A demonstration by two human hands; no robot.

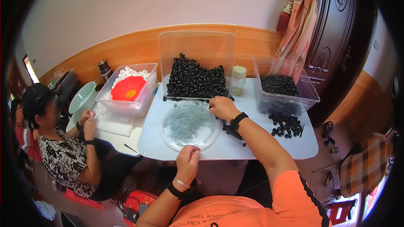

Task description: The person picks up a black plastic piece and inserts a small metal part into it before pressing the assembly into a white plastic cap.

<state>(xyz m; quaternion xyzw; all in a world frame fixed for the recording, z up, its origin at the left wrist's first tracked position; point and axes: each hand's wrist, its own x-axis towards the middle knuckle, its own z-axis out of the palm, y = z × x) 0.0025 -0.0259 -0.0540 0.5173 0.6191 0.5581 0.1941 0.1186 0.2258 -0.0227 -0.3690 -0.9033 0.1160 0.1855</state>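
Right grip (223,107) perhaps touching black beads (196,80)

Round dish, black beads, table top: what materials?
Dish: clear plastic, probably; see-through, glossy rim. Beads: black, matte, look like moulded plastic or rubber; too small to be sure. Table: white, smooth, faint sheen, likely plastic or laminate.

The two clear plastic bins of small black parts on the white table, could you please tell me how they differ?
The middle clear plastic bin is tipped toward the person, its small black ring-shaped parts heaped high at the open front by the right hand. The right clear plastic bin sits upright, its black parts lying in a lower layer. Both rest on the white table.
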